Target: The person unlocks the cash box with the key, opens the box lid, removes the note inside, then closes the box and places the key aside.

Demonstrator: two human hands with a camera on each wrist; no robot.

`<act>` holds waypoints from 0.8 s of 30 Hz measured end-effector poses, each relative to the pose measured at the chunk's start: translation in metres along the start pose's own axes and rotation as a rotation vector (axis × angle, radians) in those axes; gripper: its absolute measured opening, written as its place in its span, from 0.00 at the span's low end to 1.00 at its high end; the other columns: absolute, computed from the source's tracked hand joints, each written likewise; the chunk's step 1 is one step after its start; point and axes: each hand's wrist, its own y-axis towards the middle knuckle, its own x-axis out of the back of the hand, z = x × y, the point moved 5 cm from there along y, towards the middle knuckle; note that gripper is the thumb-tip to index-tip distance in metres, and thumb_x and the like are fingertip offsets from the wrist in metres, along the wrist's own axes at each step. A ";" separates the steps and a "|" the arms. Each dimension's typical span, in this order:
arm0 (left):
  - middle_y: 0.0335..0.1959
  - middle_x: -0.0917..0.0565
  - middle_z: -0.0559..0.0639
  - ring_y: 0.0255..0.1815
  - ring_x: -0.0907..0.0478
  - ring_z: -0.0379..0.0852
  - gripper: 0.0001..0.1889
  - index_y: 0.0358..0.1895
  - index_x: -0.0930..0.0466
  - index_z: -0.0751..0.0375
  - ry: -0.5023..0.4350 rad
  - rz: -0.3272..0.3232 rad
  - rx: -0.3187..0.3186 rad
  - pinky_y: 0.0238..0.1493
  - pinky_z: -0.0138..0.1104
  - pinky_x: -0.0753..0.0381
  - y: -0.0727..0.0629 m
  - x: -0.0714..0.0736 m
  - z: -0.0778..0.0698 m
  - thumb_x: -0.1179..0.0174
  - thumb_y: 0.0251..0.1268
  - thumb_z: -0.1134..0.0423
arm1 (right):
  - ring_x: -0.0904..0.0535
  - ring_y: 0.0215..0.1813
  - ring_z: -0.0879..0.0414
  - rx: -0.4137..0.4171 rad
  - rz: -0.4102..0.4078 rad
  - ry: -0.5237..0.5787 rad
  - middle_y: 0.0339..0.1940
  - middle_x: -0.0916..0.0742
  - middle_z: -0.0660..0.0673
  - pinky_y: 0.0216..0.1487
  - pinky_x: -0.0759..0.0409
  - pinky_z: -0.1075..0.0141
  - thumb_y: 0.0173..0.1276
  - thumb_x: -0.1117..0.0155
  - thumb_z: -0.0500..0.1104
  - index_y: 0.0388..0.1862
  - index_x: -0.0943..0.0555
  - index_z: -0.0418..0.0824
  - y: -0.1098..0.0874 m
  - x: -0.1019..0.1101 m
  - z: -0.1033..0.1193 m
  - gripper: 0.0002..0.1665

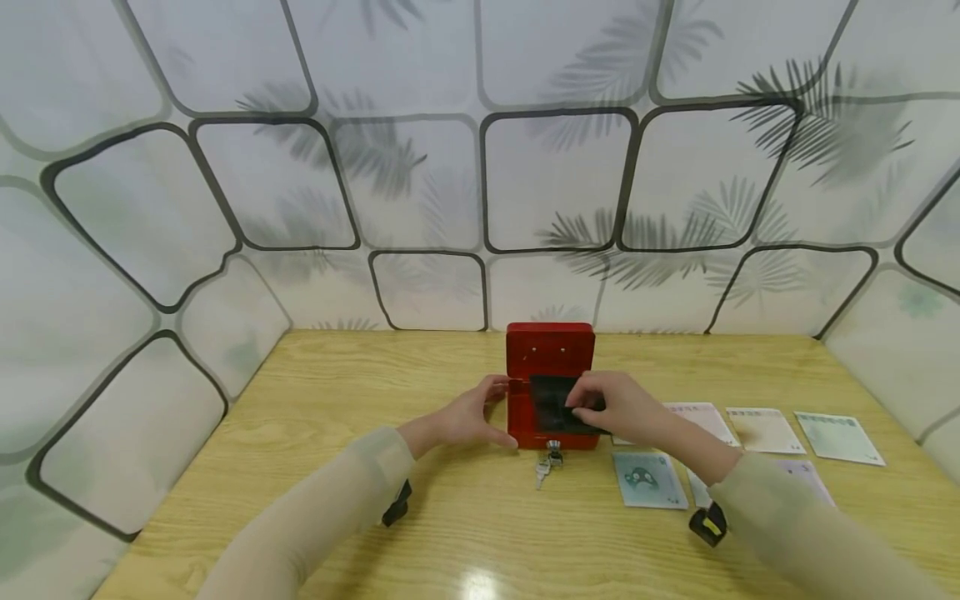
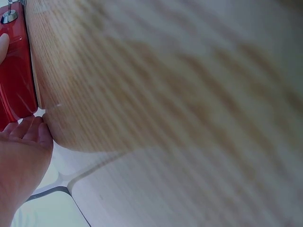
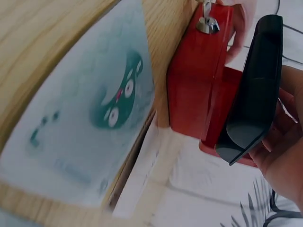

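A red metal cash box (image 1: 551,329) stands on the table with its lid raised. My right hand (image 1: 617,406) pinches a black plastic tray (image 1: 553,398), held tilted over the box's opening. In the right wrist view the tray (image 3: 258,80) shows its molded compartments, with the fingers at its far side. My left hand (image 1: 472,413) rests against the left side of the box, fingers spread along it and thumb near the front corner. In the left wrist view its fingertips (image 2: 29,128) touch the red box wall (image 2: 18,78). Keys (image 1: 543,472) hang from the front lock (image 1: 554,450).
Several pastel play banknotes lie to the right, among them a teal one with a cartoon face (image 1: 650,480), a tan one (image 1: 765,430) and a green one (image 1: 840,437). A patterned curtain wall (image 1: 555,183) rises behind the wooden table (image 1: 360,383).
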 end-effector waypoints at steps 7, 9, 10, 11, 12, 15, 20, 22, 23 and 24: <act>0.70 0.36 0.61 0.71 0.40 0.55 0.47 0.71 0.46 0.62 0.006 0.015 0.006 0.72 0.43 0.44 -0.001 0.001 -0.001 0.25 0.51 0.63 | 0.24 0.33 0.62 -0.033 0.017 -0.019 0.32 0.19 0.56 0.35 0.21 0.66 0.63 0.32 0.33 0.36 0.18 0.46 0.017 -0.017 0.002 0.08; 0.71 0.36 0.61 0.71 0.40 0.54 0.47 0.71 0.47 0.61 0.012 0.018 0.012 0.71 0.43 0.44 0.000 0.001 -0.001 0.25 0.51 0.62 | 0.24 0.33 0.62 -0.048 0.012 -0.040 0.32 0.20 0.56 0.36 0.21 0.66 0.62 0.31 0.33 0.35 0.18 0.46 0.021 -0.020 0.002 0.08; 0.71 0.36 0.60 0.72 0.40 0.54 0.47 0.71 0.47 0.61 0.013 0.020 0.015 0.72 0.43 0.44 0.000 0.001 -0.001 0.25 0.51 0.62 | 0.24 0.33 0.62 -0.058 0.009 -0.044 0.31 0.20 0.56 0.36 0.21 0.66 0.62 0.31 0.33 0.35 0.18 0.46 0.023 -0.021 0.002 0.08; 0.71 0.36 0.60 0.72 0.40 0.54 0.47 0.71 0.47 0.60 0.016 0.021 0.020 0.72 0.43 0.44 0.000 0.001 0.000 0.25 0.51 0.62 | 0.24 0.33 0.61 -0.059 0.007 -0.052 0.31 0.19 0.56 0.36 0.21 0.66 0.62 0.31 0.33 0.35 0.18 0.46 0.025 -0.022 0.002 0.08; 0.71 0.36 0.60 0.72 0.40 0.53 0.47 0.71 0.47 0.60 0.019 0.021 0.023 0.72 0.43 0.44 0.000 0.001 0.000 0.25 0.51 0.61 | 0.24 0.33 0.61 -0.068 0.005 -0.057 0.31 0.20 0.56 0.36 0.21 0.66 0.62 0.30 0.33 0.34 0.18 0.46 0.026 -0.023 0.002 0.08; 0.71 0.37 0.59 0.72 0.41 0.52 0.48 0.72 0.47 0.59 0.029 0.025 0.030 0.72 0.42 0.45 0.001 0.001 0.000 0.24 0.51 0.60 | 0.24 0.32 0.61 -0.078 0.012 -0.065 0.30 0.19 0.56 0.36 0.21 0.66 0.61 0.31 0.32 0.34 0.18 0.44 0.028 -0.025 0.003 0.08; 0.71 0.36 0.58 0.72 0.41 0.52 0.48 0.71 0.47 0.59 0.037 0.024 0.028 0.72 0.43 0.45 0.001 0.000 0.001 0.24 0.50 0.59 | 0.25 0.32 0.61 -0.096 0.027 -0.057 0.29 0.19 0.55 0.35 0.22 0.66 0.62 0.32 0.32 0.33 0.18 0.43 0.030 -0.029 0.002 0.07; 0.71 0.36 0.58 0.72 0.40 0.52 0.48 0.71 0.46 0.59 0.039 0.021 0.026 0.72 0.43 0.45 0.001 0.001 0.001 0.24 0.50 0.59 | 0.25 0.32 0.61 -0.104 0.031 -0.055 0.29 0.19 0.55 0.35 0.22 0.66 0.62 0.32 0.32 0.33 0.18 0.43 0.031 -0.031 0.001 0.07; 0.71 0.36 0.59 0.72 0.40 0.52 0.48 0.71 0.46 0.59 0.038 0.019 0.024 0.72 0.43 0.45 0.001 0.001 0.001 0.24 0.50 0.59 | 0.25 0.32 0.61 -0.110 0.033 -0.053 0.29 0.19 0.55 0.36 0.22 0.66 0.62 0.32 0.32 0.33 0.18 0.43 0.031 -0.031 0.000 0.07; 0.70 0.36 0.59 0.71 0.40 0.52 0.48 0.71 0.46 0.59 0.039 0.019 0.025 0.72 0.43 0.45 0.001 0.001 0.001 0.24 0.50 0.59 | 0.25 0.32 0.61 -0.115 0.036 -0.056 0.29 0.20 0.55 0.36 0.22 0.66 0.63 0.32 0.32 0.33 0.18 0.43 0.031 -0.032 -0.001 0.06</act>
